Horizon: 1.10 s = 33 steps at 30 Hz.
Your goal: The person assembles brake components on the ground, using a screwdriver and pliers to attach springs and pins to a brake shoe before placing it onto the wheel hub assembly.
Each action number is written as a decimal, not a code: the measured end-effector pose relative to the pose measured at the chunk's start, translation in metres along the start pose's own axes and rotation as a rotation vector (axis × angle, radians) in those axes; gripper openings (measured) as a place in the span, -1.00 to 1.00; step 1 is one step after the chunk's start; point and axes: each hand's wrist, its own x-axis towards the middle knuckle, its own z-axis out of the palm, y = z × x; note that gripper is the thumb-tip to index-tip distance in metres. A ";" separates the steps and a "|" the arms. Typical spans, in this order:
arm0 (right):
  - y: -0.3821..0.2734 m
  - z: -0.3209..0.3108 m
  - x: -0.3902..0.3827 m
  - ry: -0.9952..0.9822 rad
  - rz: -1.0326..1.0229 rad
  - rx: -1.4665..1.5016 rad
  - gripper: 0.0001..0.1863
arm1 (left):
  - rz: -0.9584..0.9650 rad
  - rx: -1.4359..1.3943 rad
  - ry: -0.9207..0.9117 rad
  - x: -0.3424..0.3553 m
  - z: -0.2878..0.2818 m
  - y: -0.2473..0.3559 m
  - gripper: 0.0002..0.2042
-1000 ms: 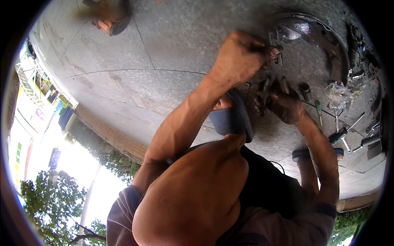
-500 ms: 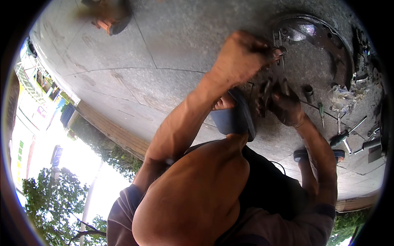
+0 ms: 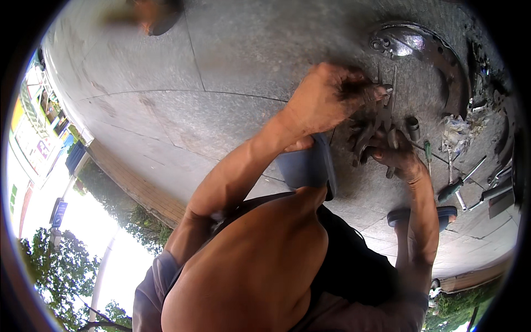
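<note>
My right hand (image 3: pixel 399 154) is closed around the handles of a pair of long-nosed pliers (image 3: pixel 383 113), whose two slim jaws point away from me and stand apart. Beside those jaws my left hand (image 3: pixel 340 97) is closed, thumb and fingers pinched together. Whatever it pinches is hidden or too small to name. Both hands have blackened fingers. A dark, greasy metal piece (image 3: pixel 362 141) shows just left of my right hand; its kind is unclear. Beyond the hands lies a large curved dark metal plate (image 3: pixel 448 61) with a shiny patch.
Right of my right hand are a short metal socket (image 3: pixel 412 128), a green-handled screwdriver (image 3: pixel 427 152), a wrench (image 3: pixel 450 157) and a dark-handled screwdriver (image 3: pixel 451 190). Crumpled greasy scraps (image 3: pixel 462 133) lie beyond. My sandalled foot (image 3: pixel 304 160) is below my left wrist. An orange object (image 3: pixel 152 16) stands far left.
My left hand has come down and slightly right, nearer my right hand. The pliers have turned and now show more clearly, jaws spread. The view has shifted a little.
</note>
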 end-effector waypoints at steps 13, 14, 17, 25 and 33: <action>-0.060 0.062 -0.036 0.197 0.122 -1.355 -0.38 | 0.178 0.145 0.332 0.017 -0.012 -0.011 -0.77; -0.049 0.057 -0.041 0.259 -0.095 -1.421 -0.41 | 0.176 0.156 0.328 0.019 -0.011 -0.011 -0.77; -0.065 0.068 -0.060 0.420 -0.186 -1.806 -0.47 | 0.153 0.162 0.328 0.020 -0.013 -0.010 -0.76; -0.151 0.037 -0.032 1.121 -0.794 -2.097 -0.44 | 0.159 0.215 0.383 0.021 -0.005 -0.005 -0.72; -0.148 0.006 -0.022 1.054 -0.786 -1.877 -0.47 | 0.340 0.389 0.487 0.019 0.002 -0.007 -0.72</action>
